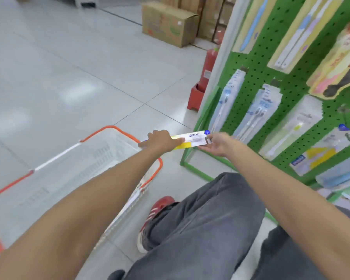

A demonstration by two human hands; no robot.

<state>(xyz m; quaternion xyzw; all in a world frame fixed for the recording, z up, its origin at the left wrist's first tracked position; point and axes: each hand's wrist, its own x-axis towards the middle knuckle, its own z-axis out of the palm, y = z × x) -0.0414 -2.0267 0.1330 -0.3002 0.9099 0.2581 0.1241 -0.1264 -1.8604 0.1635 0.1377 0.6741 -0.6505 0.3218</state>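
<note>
A long flat toothbrush pack, yellow, white and blue, lies level between both hands above the floor. My left hand grips its left end from above. My right hand pinches its right end, fingers curled under the card. Just left of and below the pack stands a white shopping basket with an orange rim and handle, and I see nothing inside it. My left forearm crosses over the basket's right side.
A green pegboard rack hung with toothbrush packs fills the right side, its base frame on the floor. A red fire extinguisher stands behind its corner. Cardboard boxes are stacked farther back. My bent knee and red shoe are below.
</note>
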